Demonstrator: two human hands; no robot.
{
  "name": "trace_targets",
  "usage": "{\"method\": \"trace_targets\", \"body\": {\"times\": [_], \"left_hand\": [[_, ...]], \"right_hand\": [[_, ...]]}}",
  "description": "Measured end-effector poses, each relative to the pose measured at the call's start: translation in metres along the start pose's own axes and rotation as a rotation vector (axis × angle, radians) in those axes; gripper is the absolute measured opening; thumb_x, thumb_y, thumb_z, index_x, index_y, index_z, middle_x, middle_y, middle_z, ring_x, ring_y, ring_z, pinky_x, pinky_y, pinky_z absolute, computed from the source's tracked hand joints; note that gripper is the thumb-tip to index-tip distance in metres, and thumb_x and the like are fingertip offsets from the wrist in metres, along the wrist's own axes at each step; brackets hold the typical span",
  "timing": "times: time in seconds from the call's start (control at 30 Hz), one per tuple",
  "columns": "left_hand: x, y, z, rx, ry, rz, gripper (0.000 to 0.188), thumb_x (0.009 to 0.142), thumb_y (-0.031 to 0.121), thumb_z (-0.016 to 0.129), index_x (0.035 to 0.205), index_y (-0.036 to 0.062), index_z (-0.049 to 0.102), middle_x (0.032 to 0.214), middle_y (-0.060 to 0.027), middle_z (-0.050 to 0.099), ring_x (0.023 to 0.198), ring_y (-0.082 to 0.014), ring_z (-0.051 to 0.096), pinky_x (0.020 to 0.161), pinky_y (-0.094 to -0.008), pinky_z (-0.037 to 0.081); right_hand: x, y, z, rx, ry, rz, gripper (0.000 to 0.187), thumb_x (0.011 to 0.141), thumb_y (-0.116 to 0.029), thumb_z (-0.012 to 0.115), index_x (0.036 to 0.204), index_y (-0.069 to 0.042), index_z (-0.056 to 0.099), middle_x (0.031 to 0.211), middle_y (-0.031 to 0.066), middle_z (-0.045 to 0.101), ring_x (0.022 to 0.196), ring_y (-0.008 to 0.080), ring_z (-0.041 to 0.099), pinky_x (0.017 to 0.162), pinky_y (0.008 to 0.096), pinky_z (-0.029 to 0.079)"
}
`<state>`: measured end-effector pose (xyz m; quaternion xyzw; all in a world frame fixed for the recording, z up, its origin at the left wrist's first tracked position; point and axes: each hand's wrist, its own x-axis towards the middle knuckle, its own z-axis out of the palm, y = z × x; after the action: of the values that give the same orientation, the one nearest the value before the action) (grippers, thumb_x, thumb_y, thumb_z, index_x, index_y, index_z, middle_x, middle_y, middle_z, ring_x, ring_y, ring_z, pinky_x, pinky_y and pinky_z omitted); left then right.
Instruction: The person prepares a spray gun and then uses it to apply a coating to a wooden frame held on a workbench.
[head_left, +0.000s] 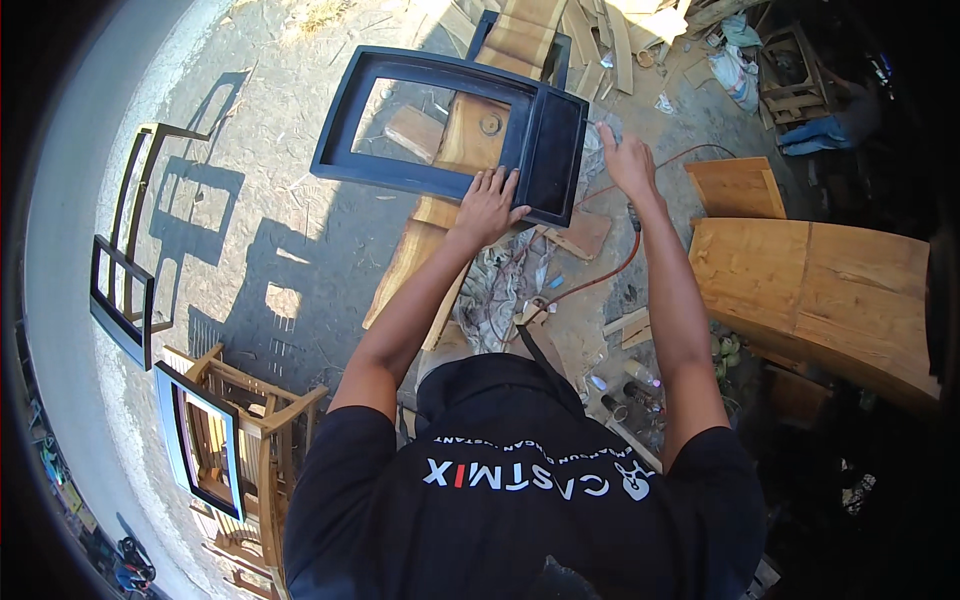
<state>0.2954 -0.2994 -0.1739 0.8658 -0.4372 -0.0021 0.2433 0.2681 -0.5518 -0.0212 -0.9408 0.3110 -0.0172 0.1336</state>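
A black-painted wooden frame (pixel 345 115), with a large opening and a dark solid panel at its right end, rests across a wooden plank (pixel 425 240). My left hand (pixel 488 207) lies on the frame's near edge, fingers spread over the rim. Just right of the panel, my right hand (pixel 628 165) is closed around a tool at the end of an orange hose (pixel 625 262). The hose's dark fitting shows below that hand; the hand itself hides most of the tool.
Another dark frame (pixel 200 440) leans on wooden chairs (pixel 275 415) at lower left, and further frames (pixel 122 300) stand beyond. At right is a large brown wooden panel (pixel 810 290). Crumpled plastic (pixel 500 285) and bottles (pixel 640 395) lie nearby. A person (pixel 830 125) sits at upper right.
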Motion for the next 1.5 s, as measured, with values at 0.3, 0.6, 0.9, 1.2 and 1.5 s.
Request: {"method": "trace_targets", "body": {"times": [0.3, 0.6, 0.9, 1.2, 1.5], "left_hand": [[-0.026, -0.05, -0.04, 0.041, -0.125, -0.028, 0.066, 0.1, 0.061, 0.049, 0.14, 0.0089, 0.058, 0.146, -0.0138, 0.053, 0.142, -0.0319, 0.044, 0.123, -0.0541, 0.022], [-0.057, -0.105, -0.075, 0.099, 0.05, -0.169, 0.065, 0.095, 0.054, 0.061, 0.147, 0.0152, 0.052, 0.157, -0.0128, 0.039, 0.152, -0.0328, 0.029, 0.125, -0.0571, 0.017], [-0.111, -0.137, -0.083, -0.119, 0.528, -0.552, 0.095, 0.091, 0.025, 0.073, 0.162, 0.0, 0.013, 0.165, -0.0312, 0.015, 0.153, -0.0455, 0.02, 0.125, -0.0525, 0.022], [-0.094, -0.078, -0.054, -0.519, 0.49, -0.586, 0.09, 0.092, 0.01, 0.058, 0.161, -0.005, 0.003, 0.166, -0.0341, 0.004, 0.155, -0.0471, 0.011, 0.126, -0.0496, 0.018], [-0.053, -0.006, -0.016, -0.05, 0.058, -0.113, 0.074, 0.096, 0.034, 0.061, 0.159, 0.0089, 0.033, 0.166, -0.0221, 0.023, 0.154, -0.0426, 0.02, 0.123, -0.0583, 0.019]], "right_hand": [[0.03, -0.11, 0.051, 0.132, -0.377, -0.106, 0.073, 0.099, -0.064, 0.048, 0.108, 0.004, 0.074, 0.106, 0.0348, 0.069, 0.111, 0.0484, 0.066, 0.096, 0.0547, 0.05], [0.092, -0.287, 0.112, 0.267, 0.126, -0.258, 0.081, 0.097, -0.07, 0.048, 0.084, 0.006, 0.075, 0.083, 0.0258, 0.073, 0.095, 0.043, 0.072, 0.086, 0.0486, 0.055], [-0.013, -0.267, 0.093, 0.057, -0.518, -0.775, 0.068, 0.099, -0.06, 0.056, 0.094, 0.005, 0.073, 0.084, 0.0318, 0.069, 0.086, 0.0474, 0.068, 0.076, 0.0505, 0.053], [-0.13, -0.139, 0.02, -0.125, -0.396, -0.387, 0.055, 0.102, -0.05, 0.056, 0.09, 0.002, 0.069, 0.078, 0.0293, 0.068, 0.079, 0.0479, 0.069, 0.072, 0.0554, 0.054], [-0.154, 0.008, -0.027, 0.286, -0.16, 0.063, 0.049, 0.101, -0.046, 0.06, 0.099, 0.001, 0.072, 0.072, 0.016, 0.067, 0.067, 0.0321, 0.068, 0.063, 0.042, 0.051]]}}
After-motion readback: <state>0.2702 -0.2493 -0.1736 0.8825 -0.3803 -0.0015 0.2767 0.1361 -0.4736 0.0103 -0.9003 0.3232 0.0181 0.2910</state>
